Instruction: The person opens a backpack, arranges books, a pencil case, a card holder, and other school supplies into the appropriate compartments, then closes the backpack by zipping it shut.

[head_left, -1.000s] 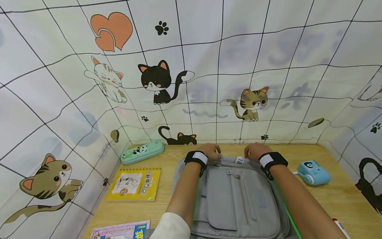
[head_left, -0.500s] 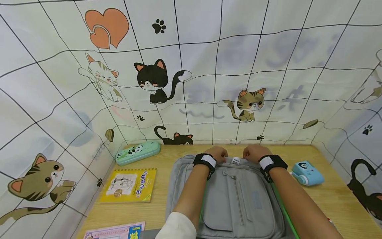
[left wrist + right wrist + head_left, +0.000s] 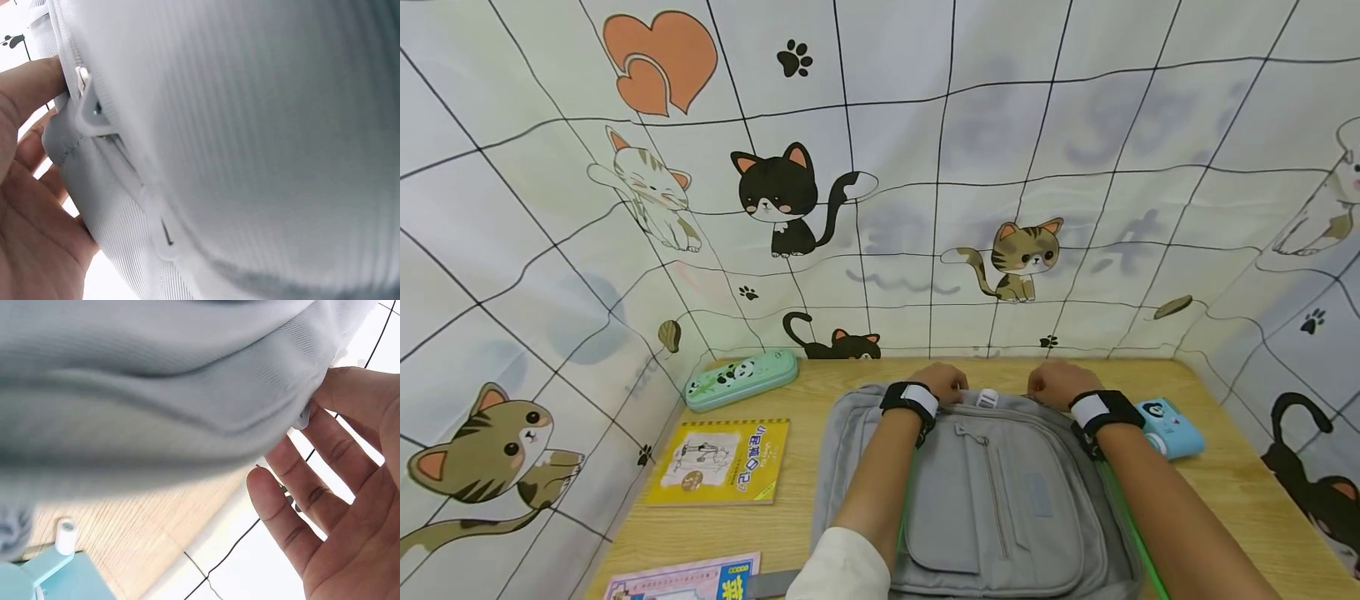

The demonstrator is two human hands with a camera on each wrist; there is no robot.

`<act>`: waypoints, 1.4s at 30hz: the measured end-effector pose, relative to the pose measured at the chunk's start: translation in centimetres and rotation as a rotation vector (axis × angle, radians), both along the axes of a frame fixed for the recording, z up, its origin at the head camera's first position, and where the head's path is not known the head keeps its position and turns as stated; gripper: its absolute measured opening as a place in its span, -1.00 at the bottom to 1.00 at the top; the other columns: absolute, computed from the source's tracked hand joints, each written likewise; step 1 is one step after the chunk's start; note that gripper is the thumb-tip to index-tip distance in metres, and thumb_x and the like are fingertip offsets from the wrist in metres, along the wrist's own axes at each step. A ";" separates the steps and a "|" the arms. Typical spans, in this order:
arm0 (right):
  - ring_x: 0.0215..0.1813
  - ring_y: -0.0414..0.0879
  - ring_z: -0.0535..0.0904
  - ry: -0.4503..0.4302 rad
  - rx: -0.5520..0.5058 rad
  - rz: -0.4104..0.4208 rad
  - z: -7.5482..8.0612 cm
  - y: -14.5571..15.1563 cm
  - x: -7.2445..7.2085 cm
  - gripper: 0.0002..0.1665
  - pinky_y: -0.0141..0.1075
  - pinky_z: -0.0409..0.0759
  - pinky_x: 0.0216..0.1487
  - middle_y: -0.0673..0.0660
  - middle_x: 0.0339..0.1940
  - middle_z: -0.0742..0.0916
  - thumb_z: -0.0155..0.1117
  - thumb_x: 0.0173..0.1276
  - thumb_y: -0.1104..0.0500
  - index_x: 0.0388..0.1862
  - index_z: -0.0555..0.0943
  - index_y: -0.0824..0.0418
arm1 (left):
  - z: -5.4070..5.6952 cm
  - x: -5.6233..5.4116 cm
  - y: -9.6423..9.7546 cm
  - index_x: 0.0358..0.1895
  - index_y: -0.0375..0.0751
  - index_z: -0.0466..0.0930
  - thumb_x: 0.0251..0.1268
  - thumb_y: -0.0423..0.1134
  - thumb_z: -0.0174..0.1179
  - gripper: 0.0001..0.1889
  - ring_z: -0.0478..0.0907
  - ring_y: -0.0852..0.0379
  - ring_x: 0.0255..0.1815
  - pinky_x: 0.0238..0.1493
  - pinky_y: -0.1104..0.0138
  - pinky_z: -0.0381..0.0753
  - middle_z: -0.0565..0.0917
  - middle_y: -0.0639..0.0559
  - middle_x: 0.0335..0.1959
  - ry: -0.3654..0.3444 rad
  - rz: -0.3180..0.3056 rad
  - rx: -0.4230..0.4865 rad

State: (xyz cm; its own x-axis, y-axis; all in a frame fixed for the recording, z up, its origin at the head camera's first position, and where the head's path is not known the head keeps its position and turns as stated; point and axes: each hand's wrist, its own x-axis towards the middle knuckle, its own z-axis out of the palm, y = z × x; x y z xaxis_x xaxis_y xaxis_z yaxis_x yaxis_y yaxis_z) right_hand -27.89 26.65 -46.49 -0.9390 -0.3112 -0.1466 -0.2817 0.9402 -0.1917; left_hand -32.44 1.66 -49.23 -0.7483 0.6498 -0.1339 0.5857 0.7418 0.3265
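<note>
A grey backpack (image 3: 943, 529) lies on the wooden table in front of me, front pocket facing up. At its far top edge, left of the white buckle (image 3: 988, 399), my left hand (image 3: 942, 383) grips the fabric. The left wrist view shows the thumb near a zipper slider (image 3: 94, 112) and the fingers behind the cloth. Right of the buckle, my right hand (image 3: 1062, 385) is at the same edge. In the right wrist view its thumb and forefinger pinch a small grey zipper pull (image 3: 302, 419), partly hidden; the other fingers are spread loosely.
On the left stand a green panda pencil case (image 3: 741, 381), a yellow spiral notebook (image 3: 718, 462) and a pink-and-blue booklet (image 3: 685, 579). A light blue panda-printed device (image 3: 1172, 429) is right of the backpack. Cat-patterned cloth (image 3: 895, 167) walls the table's back and sides.
My right hand has slid rightward along the backpack's top edge, away from the left. The left hand first moved closer to the buckle, then stayed near it. The view has shifted slightly.
</note>
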 end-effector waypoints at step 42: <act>-0.33 -0.13 0.56 -0.035 -0.103 0.026 0.4 4.2 3.8 -0.87 -0.21 0.49 -0.40 0.01 -0.32 0.68 0.18 0.26 0.13 -0.26 0.63 -0.06 | 1.2 0.8 4.8 0.05 0.19 0.52 0.23 -0.29 0.07 -0.65 0.52 0.16 -0.03 -0.29 0.37 0.49 0.57 0.11 0.03 -0.090 -0.003 -0.055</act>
State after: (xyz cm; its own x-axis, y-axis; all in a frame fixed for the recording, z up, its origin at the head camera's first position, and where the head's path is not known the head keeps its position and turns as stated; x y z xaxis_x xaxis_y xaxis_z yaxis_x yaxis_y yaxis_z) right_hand -24.07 30.82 -46.13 -0.9253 -0.3506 -0.1447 -0.2973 0.9073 -0.2974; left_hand -31.66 6.44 -48.04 -0.7296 0.6419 -0.2358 0.5582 0.7582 0.3370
